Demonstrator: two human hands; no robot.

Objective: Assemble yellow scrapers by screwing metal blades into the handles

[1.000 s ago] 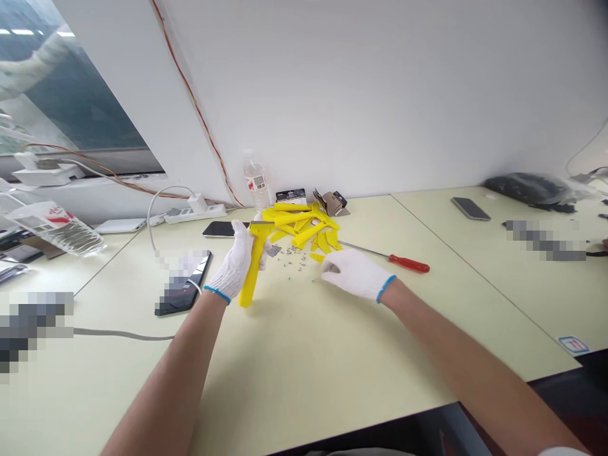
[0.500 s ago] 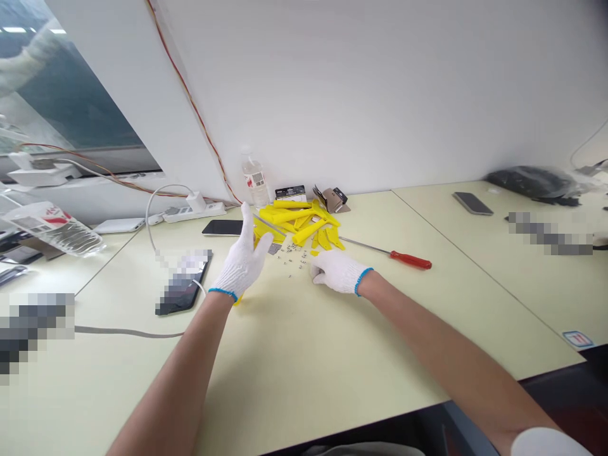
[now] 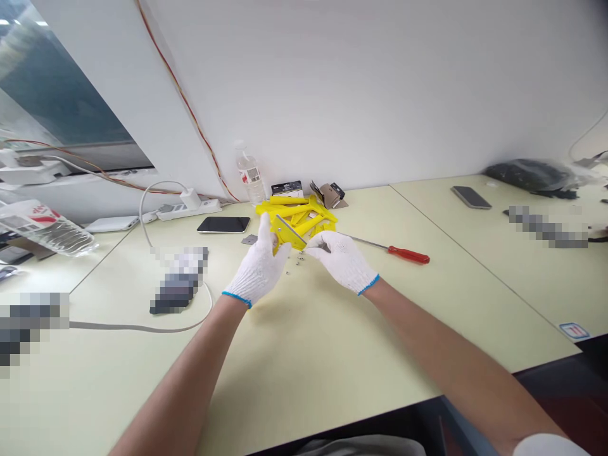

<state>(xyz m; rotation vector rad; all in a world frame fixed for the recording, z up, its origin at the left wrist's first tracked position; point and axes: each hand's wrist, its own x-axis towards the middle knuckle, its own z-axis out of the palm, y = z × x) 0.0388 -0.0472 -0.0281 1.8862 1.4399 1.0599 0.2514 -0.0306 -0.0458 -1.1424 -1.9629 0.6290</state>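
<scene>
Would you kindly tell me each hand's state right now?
Left hand: holding a yellow scraper.
Right hand: curled beside the scraper; whether it holds anything cannot be told.

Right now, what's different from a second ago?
Left hand, still holding the yellow tool, moved right and turned the tool's head toward the right hand. The latter went from near the loose metal bits to the head's edge; can't tell if it pinches anything. Screwdriver and standing bottle stayed put.
</scene>
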